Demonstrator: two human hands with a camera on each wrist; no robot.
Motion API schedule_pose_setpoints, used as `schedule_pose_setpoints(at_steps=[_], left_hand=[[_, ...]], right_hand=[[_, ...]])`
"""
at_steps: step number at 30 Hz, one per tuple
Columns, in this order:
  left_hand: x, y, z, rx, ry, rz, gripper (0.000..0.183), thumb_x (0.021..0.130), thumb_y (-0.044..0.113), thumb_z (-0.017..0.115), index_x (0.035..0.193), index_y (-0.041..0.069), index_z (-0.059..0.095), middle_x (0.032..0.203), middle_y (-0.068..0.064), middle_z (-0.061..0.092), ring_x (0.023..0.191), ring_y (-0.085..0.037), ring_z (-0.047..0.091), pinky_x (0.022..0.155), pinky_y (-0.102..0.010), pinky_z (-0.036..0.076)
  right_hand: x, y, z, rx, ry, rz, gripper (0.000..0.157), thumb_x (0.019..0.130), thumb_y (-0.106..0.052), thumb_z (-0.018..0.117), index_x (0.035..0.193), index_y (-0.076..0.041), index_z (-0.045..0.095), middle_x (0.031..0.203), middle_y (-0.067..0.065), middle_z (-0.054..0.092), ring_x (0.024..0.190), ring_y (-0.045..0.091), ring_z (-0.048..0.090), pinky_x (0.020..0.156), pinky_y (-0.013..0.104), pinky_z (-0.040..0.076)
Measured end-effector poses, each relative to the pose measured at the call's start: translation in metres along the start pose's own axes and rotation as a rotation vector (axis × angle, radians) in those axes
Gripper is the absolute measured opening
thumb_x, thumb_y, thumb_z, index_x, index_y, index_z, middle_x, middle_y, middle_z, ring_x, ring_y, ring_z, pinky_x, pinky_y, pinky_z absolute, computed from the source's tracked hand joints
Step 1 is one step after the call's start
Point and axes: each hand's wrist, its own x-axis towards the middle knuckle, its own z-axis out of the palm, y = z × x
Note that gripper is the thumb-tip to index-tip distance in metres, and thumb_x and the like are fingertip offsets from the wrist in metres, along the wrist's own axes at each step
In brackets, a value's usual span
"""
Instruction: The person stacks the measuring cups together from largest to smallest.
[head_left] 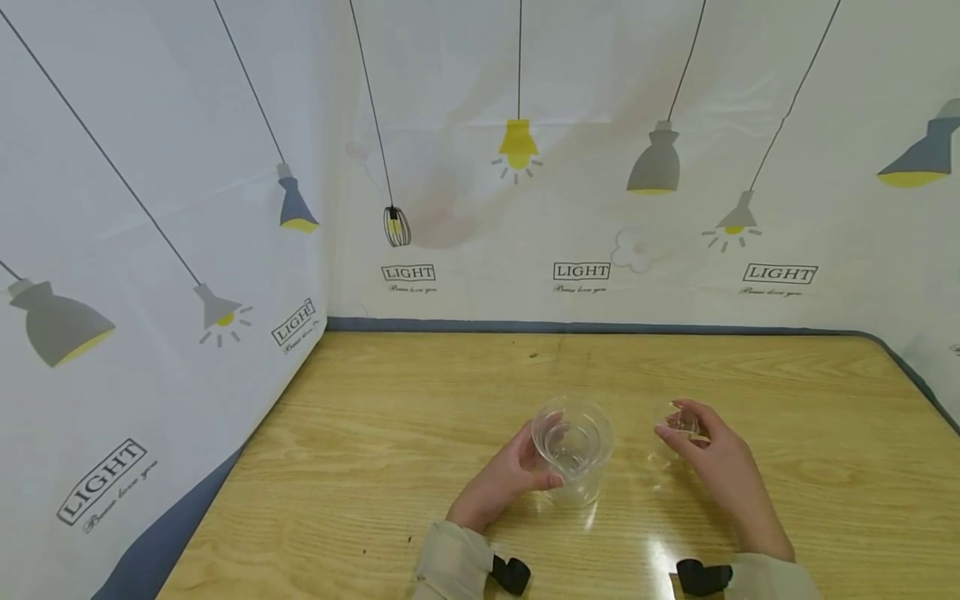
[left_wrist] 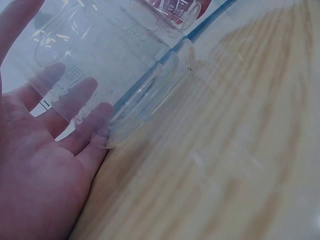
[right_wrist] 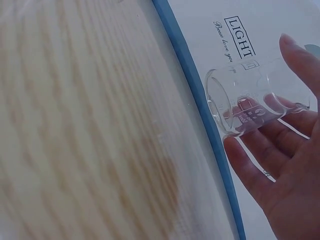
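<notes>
In the head view, my left hand [head_left: 517, 467] grips a large clear cup [head_left: 588, 479] from its left side, thumb at the front and fingers round behind. The cup stands upright on the wooden table; whether liquid is in it I cannot tell. To its right, my right hand [head_left: 723, 454] holds a small clear beaker [head_left: 681, 422] between thumb and fingers, apart from the cup. Printed marks show on the beaker [right_wrist: 250, 107] in the right wrist view. Through the cup wall [left_wrist: 115, 55], the left wrist view shows the left fingers [left_wrist: 82, 92].
The wooden table [head_left: 375, 417] has a shiny light reflection near its front. A white curtain [head_left: 465, 208] printed with lamps and the word LIGHT hangs behind and to the left, with a blue band along the table's back edge. Black straps are on both sleeves [head_left: 453, 562].
</notes>
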Motion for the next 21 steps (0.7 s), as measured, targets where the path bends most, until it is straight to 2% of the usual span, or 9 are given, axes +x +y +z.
schedule_pose_setpoints(at_steps=[7,17,21], left_hand=[[0.003,-0.011,-0.004,0.007,-0.004,-0.002,0.077,0.076,0.026,0.071,0.139,0.028,0.027,0.139,0.005,0.034,0.129,-0.017,0.028,0.102,-0.031,0.026],[0.003,-0.013,-0.004,0.025,0.009,0.008,0.077,0.075,0.027,0.071,0.139,0.029,0.028,0.139,0.004,0.034,0.128,-0.016,0.029,0.102,-0.031,0.025],[0.003,-0.010,-0.004,0.023,-0.004,0.008,0.078,0.076,0.024,0.071,0.140,0.026,0.026,0.141,0.000,0.032,0.129,-0.019,0.027,0.102,-0.031,0.025]], right_hand=[[0.000,-0.001,-0.001,-0.002,-0.005,0.003,0.070,0.084,-0.051,0.052,0.136,-0.009,0.033,0.121,0.015,0.049,0.113,0.032,0.042,0.088,0.048,0.038],[0.000,0.000,0.002,0.012,0.025,-0.009,0.069,0.083,-0.051,0.053,0.135,-0.010,0.034,0.115,0.011,0.051,0.109,0.028,0.045,0.087,0.047,0.039],[0.000,0.000,0.002,0.037,0.054,-0.034,0.066,0.084,-0.048,0.054,0.133,-0.009,0.034,0.111,0.010,0.050,0.105,0.025,0.045,0.087,0.047,0.040]])
